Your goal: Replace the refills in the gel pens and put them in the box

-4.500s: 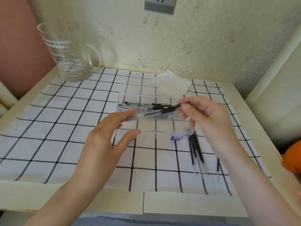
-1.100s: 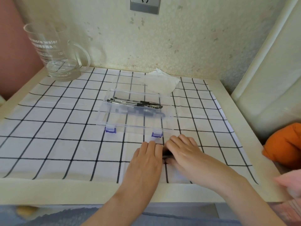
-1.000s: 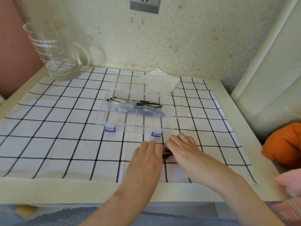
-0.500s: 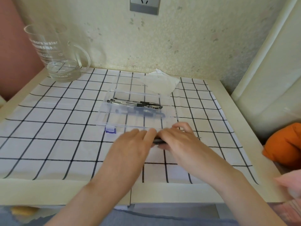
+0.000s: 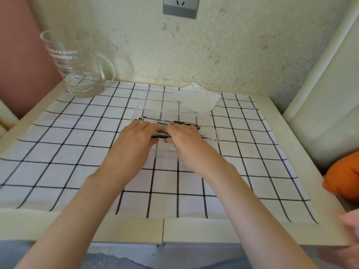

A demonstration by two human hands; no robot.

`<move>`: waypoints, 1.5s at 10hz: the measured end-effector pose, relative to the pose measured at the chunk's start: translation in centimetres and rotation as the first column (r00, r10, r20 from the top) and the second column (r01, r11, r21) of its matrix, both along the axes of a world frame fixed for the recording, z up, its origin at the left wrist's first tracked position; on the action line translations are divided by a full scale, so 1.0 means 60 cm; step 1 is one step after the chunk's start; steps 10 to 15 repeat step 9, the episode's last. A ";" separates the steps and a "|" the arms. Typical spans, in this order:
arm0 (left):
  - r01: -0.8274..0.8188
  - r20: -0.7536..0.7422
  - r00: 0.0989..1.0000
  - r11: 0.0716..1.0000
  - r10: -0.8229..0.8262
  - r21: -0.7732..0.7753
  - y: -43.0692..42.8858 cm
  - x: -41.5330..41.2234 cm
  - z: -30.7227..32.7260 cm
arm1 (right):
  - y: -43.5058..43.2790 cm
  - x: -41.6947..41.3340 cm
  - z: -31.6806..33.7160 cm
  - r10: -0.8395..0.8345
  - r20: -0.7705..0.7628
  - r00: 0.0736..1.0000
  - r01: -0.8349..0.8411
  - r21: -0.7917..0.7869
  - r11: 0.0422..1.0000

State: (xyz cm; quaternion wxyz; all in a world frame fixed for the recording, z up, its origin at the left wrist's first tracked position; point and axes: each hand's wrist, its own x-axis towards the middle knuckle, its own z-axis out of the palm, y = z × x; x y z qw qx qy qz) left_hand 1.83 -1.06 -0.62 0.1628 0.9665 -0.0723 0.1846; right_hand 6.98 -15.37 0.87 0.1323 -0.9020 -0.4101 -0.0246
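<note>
Your left hand (image 5: 136, 139) and right hand (image 5: 185, 139) both clamp a bundle of slim black gel pens (image 5: 161, 135), fingers curled over it, above the clear rectangular plastic box (image 5: 167, 111), mid-worktop (image 5: 126, 230).

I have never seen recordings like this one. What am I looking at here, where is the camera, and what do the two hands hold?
There is no machine: a person works with bare hands, and the camera sits on their head, looking forward and down. A checked cloth covers the table. On it lie a clear plastic box with pens inside and a white tissue; a glass mug stands at the far left corner. The left hand and right hand together pinch a bundle of thin dark pens or refills over the box; I cannot tell which.
</note>
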 end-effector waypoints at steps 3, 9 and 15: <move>0.021 -0.137 0.985 0.871 -0.101 -0.490 -0.014 -0.010 0.024 | -0.023 -0.004 0.003 -0.060 -0.242 0.968 0.065 0.011 0.998; -0.326 -0.192 0.944 0.851 0.268 -0.412 0.004 -0.056 0.018 | -0.077 -0.020 0.010 -0.062 -0.141 0.988 0.076 0.098 0.992; -0.326 -0.192 0.944 0.851 0.268 -0.412 0.004 -0.056 0.018 | -0.077 -0.020 0.010 -0.062 -0.141 0.988 0.076 0.098 0.992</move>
